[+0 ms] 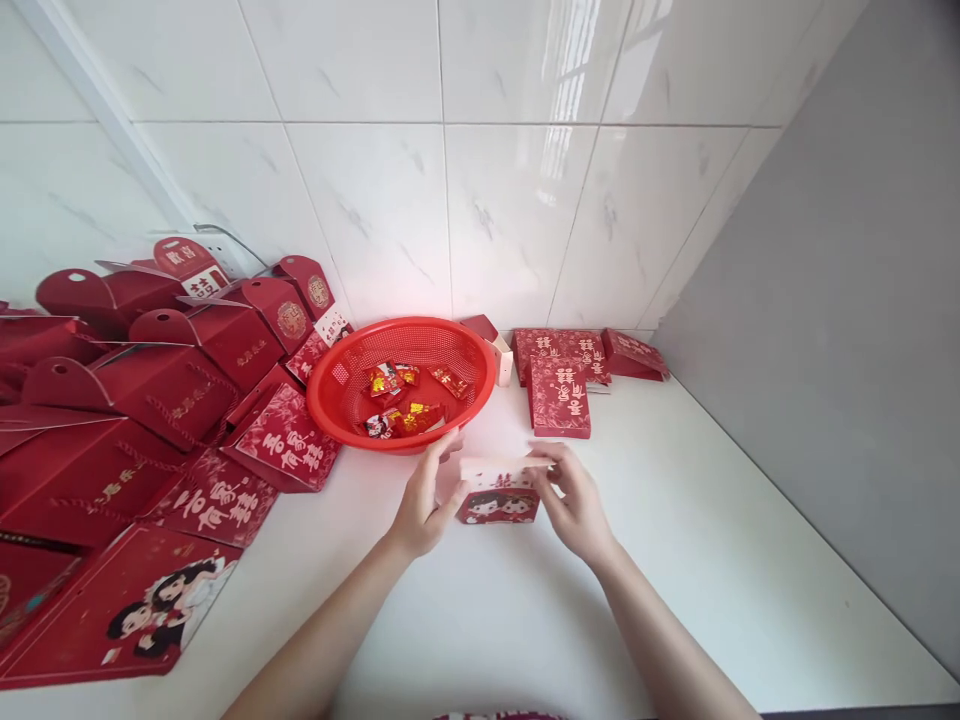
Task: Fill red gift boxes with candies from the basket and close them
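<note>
A small wedding candy box (501,506), white above and red below with a cartoon couple on its front, stands upright on the white counter between my hands. My left hand (427,497) grips its left side, thumb at the front. On the other side my right hand (571,497) holds the right edge near the top, with its fingers curled round the rim. The inside of the box is hidden from here. Just behind stands a red plastic basket (330,418) with several wrapped candies (420,416) in it.
Several red gift boxes (202,385) with handles crowd the left side. Patterned red boxes (559,397) lie behind my right hand, by the tiled wall (517,220). A grey panel (825,300) bounds the counter (712,560) on the right.
</note>
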Action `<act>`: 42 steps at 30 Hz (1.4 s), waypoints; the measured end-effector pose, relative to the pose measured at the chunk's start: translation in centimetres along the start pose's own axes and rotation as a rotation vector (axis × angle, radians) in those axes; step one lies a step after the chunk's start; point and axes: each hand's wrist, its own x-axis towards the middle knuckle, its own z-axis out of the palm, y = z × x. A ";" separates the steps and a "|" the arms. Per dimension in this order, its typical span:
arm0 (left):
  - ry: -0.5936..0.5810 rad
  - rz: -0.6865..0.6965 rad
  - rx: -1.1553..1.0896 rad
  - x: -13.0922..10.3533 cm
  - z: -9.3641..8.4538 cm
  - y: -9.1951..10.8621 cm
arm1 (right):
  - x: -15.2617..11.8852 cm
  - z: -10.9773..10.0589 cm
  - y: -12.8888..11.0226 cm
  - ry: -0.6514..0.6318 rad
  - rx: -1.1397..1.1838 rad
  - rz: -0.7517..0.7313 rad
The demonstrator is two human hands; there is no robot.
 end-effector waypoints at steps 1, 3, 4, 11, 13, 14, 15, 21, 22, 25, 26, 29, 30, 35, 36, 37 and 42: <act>-0.006 0.025 0.029 0.5 -0.8 1.0 | 0.1 0.1 -0.6 -0.096 -0.007 -0.057; -0.065 0.053 0.140 1.6 -2.6 3.2 | 0.9 0.0 -2.0 -0.252 -0.054 -0.144; -0.120 0.051 0.210 2.2 -3.6 4.4 | 1.6 -0.2 -2.7 -0.286 -0.095 -0.173; -0.314 -0.264 0.443 5.7 -7.8 10.2 | 5.8 -0.5 -6.9 -0.251 -0.398 -0.226; -0.296 -0.314 0.398 6.1 -8.1 10.5 | 6.2 -0.4 -7.5 -0.229 -0.388 -0.166; -0.282 -0.324 0.380 6.3 -8.1 10.4 | 6.2 -0.5 -7.6 -0.214 -0.377 -0.138; -0.265 -0.328 0.370 6.4 -8.0 10.2 | 6.2 -0.5 -7.7 -0.210 -0.365 -0.122; -0.342 -0.400 0.357 6.8 -7.0 8.4 | 6.6 -0.7 -7.1 -0.394 -0.426 -0.241; -0.367 -0.428 0.347 6.8 -6.9 8.0 | 6.8 -0.7 -6.9 -0.405 -0.432 -0.256; -0.424 -0.505 0.321 6.7 -6.6 7.1 | 7.0 -0.5 -6.4 -0.400 -0.438 -0.291; -0.448 -0.528 0.310 6.7 -6.6 6.8 | 7.0 -0.4 -6.3 -0.395 -0.445 -0.298; -0.525 -0.607 0.244 6.8 -6.5 6.3 | 7.0 -0.3 -6.1 -0.414 -0.467 -0.282; -0.528 -0.611 0.237 6.8 -6.5 6.4 | 6.9 -0.3 -6.2 -0.436 -0.466 -0.268; -0.363 -0.319 0.523 7.2 -6.0 7.6 | 7.0 -0.4 -6.5 -0.513 -0.449 -0.159; -0.379 -0.268 0.552 7.2 -5.9 7.8 | 7.0 -0.5 -6.6 -0.520 -0.440 -0.134; -0.420 -0.234 0.551 7.2 -5.8 7.9 | 7.0 -0.5 -6.6 -0.532 -0.425 -0.112; -0.655 -0.209 0.524 7.0 -5.6 7.4 | 7.1 -0.9 -6.7 -0.646 -0.358 -0.057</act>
